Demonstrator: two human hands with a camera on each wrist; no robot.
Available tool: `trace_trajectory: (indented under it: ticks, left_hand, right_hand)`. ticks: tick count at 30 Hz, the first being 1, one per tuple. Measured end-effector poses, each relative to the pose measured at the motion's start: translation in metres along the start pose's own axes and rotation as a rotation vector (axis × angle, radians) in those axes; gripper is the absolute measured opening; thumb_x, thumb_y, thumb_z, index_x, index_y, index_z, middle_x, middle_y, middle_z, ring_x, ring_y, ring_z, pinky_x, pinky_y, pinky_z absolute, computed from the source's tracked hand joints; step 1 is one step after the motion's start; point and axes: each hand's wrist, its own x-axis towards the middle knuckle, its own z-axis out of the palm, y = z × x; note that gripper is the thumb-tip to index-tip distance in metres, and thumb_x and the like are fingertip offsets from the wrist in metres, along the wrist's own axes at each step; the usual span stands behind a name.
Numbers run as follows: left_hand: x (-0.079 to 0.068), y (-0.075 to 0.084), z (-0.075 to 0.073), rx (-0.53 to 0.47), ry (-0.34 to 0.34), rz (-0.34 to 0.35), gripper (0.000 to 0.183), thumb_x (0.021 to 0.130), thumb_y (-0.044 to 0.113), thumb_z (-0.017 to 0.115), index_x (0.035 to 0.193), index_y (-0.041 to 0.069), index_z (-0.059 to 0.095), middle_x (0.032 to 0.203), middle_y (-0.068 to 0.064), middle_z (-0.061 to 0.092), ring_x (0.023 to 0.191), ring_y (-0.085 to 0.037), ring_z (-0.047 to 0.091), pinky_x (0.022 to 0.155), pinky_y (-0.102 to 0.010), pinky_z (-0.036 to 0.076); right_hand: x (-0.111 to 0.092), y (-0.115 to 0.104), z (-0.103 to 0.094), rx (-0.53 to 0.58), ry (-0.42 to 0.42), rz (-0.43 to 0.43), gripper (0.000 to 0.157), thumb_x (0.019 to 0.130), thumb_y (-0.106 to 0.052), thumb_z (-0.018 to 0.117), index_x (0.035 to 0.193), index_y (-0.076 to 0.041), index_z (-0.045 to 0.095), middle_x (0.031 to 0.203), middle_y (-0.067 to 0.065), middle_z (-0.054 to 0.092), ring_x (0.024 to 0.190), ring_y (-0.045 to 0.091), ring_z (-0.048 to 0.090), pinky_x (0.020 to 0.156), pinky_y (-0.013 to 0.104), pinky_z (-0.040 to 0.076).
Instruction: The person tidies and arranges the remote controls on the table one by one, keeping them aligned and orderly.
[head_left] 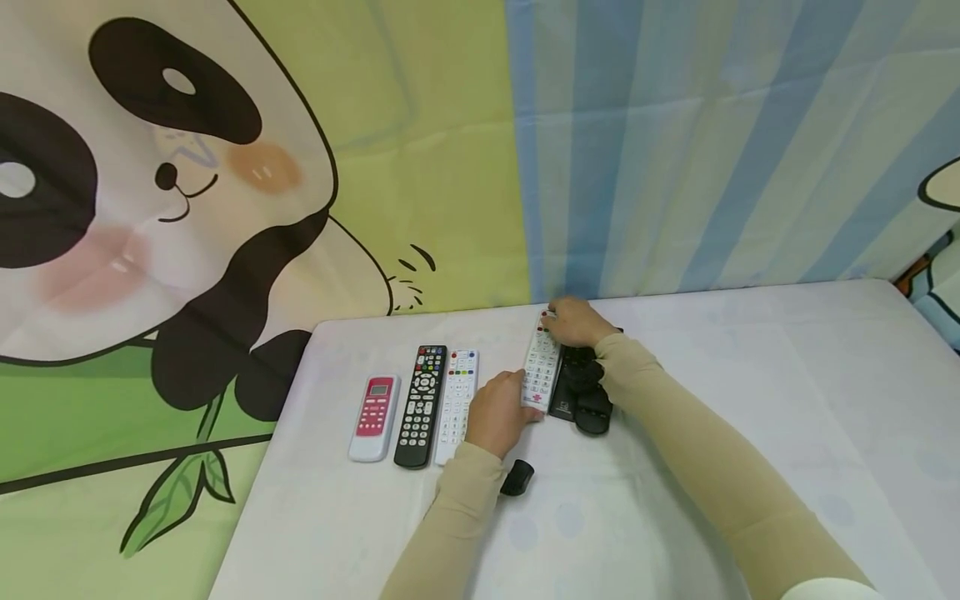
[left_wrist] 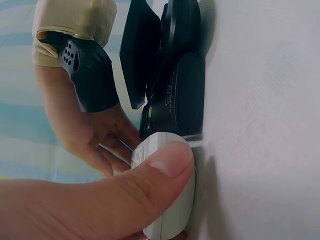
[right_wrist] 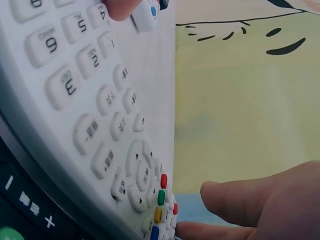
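A white remote control (head_left: 540, 367) with coloured buttons lies face up near the back of the table, its keys large in the right wrist view. My left hand (head_left: 497, 412) holds its near end; in the left wrist view the thumb (left_wrist: 170, 165) presses on that end. At the far end is my right hand (head_left: 577, 322). One of its fingers touches the white remote's far edge, while its thumb (right_wrist: 235, 202) stands apart in the right wrist view. Right beside the white remote are black remotes (head_left: 564, 398), partly hidden by the right wrist.
To the left lie a white remote with a pink face (head_left: 370, 417), a long black remote (head_left: 420, 408) and another white remote (head_left: 454, 408), partly behind my left hand. Behind the table (head_left: 315, 533) hangs a cloth with a panda print (head_left: 435, 150).
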Motion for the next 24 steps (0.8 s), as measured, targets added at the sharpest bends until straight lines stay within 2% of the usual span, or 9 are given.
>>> trace_trajectory:
  ticks: [10,18,24]
  left_hand:
    - [-0.003,-0.002,0.000,-0.013,0.015,0.019,0.070,0.071,0.023,0.092,0.130,-0.004,0.064,0.116,-0.014,0.070,0.100,-0.024,0.069,0.085,-0.036,0.056]
    - [-0.005,-0.004,-0.002,-0.033,0.037,0.025,0.072,0.072,0.023,0.091,0.132,-0.004,0.062,0.118,-0.015,0.069,0.101,-0.026,0.068,0.086,-0.038,0.056]
    - [-0.006,-0.006,-0.004,-0.031,0.051,0.040,0.070,0.073,0.020,0.091,0.132,-0.004,0.062,0.118,-0.015,0.068,0.102,-0.026,0.068,0.086,-0.038,0.056]
  right_hand:
    - [-0.003,-0.002,-0.003,0.017,0.029,-0.019,0.050,0.107,-0.021,0.041,0.143,0.013,0.045,0.144,0.032,0.048,0.136,0.047,0.042,0.112,0.055,0.036]
    - [-0.008,-0.004,-0.005,0.034,0.094,-0.064,0.047,0.106,-0.017,0.043,0.140,0.014,0.047,0.139,0.033,0.052,0.131,0.047,0.047,0.109,0.056,0.039]
    - [-0.011,-0.006,-0.007,0.046,0.114,-0.065,0.046,0.106,-0.017,0.044,0.140,0.013,0.048,0.139,0.032,0.052,0.133,0.047,0.044,0.111,0.056,0.036]
